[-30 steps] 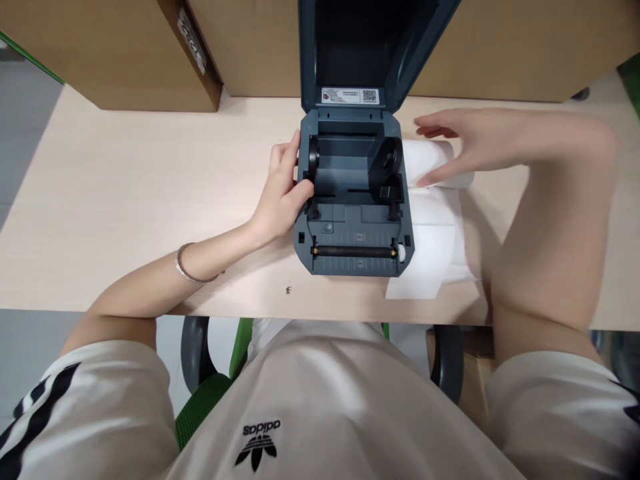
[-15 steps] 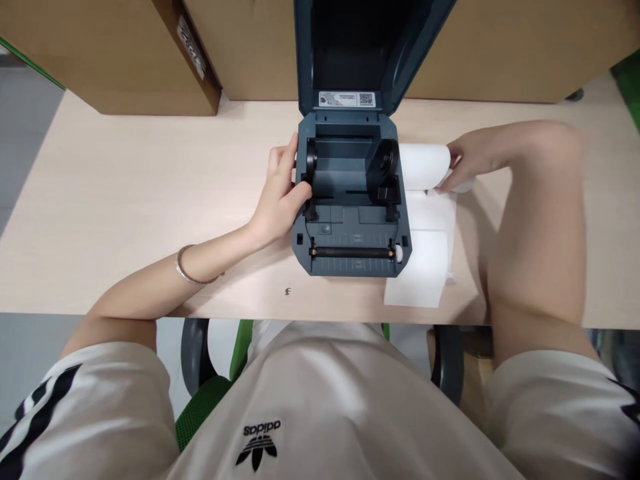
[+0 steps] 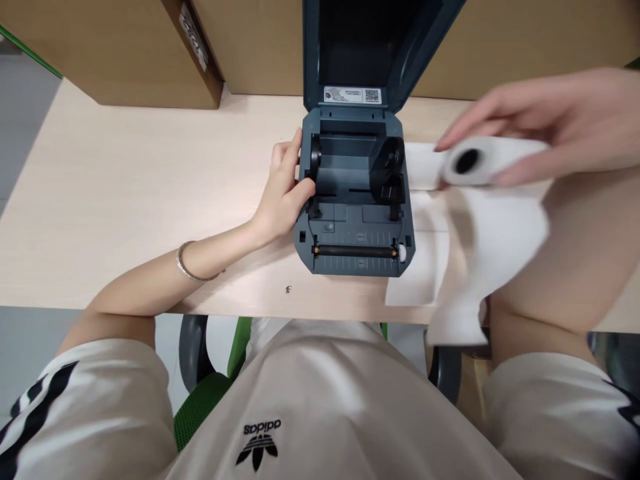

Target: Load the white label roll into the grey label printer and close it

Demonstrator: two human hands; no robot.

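A dark blue-grey label printer stands on the table with its lid raised and its roll bay bare inside. My left hand is closed on the printer's left wall, thumb over the rim and fingers along the outside. To the right of the printer, my right hand holds a white paper roll in the air, its dark core hole turned partly towards me. A loose strip hangs from this roll past the table's front edge. Motion blurs the hand and roll somewhat.
Against the printer's right side lies another white roll, with a white paper strip running forward on the table. Large cardboard boxes stand behind. A small dark scrap lies near the front edge.
My right hand has lifted a paper roll off the table, up and to the right, with its strip trailing. The other roll stays beside the printer. My left hand keeps its hold.
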